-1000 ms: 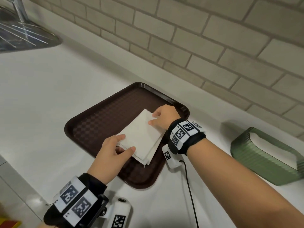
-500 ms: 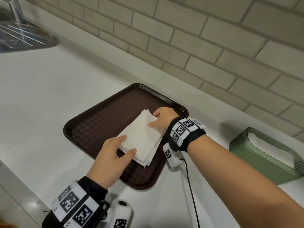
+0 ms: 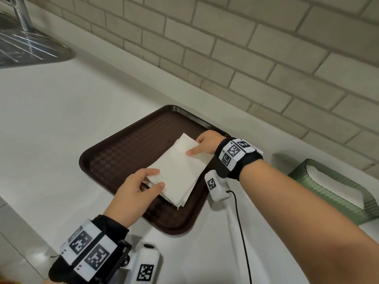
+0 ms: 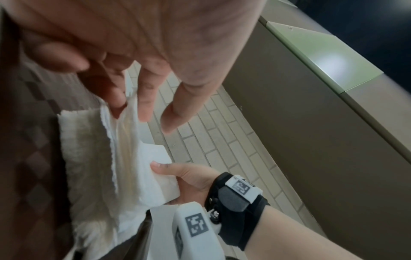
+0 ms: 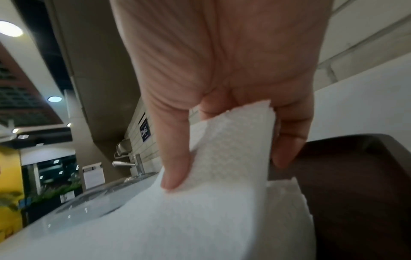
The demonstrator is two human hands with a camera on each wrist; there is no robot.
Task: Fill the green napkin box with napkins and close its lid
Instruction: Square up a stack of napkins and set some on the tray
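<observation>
Here, your left hand (image 3: 133, 193) and your right hand (image 3: 207, 143) both hold one stack of white napkins (image 3: 178, 171) above the brown tray (image 3: 123, 148). The stack sits over the right half of the tray, raised at its far end and tilted, with its near corner low over the tray floor. Your left thumb lies on top of the near left edge while the other fingers (image 4: 118, 98) curl under it, so the hand pinches the stack; the left wrist view shows the loose sheet edges fanning apart at that grip. Your right thumb presses on the top sheet at the far right corner, and the right wrist view shows the remaining fingers (image 5: 289, 140) folded behind the paper, so this hand too is clamped on the napkins.

The tray rests on the white table (image 3: 51, 111), its far corner near the foot of the tiled wall (image 3: 225, 48). The green napkin box (image 3: 336, 193) stands on the table to the right of the tray, well apart from it, beyond your right forearm. Its ribbed green wall surrounds a white interior patch; whether that is paper already inside cannot be told. A metal sink (image 3: 26, 50) lies at the far left of the table.
</observation>
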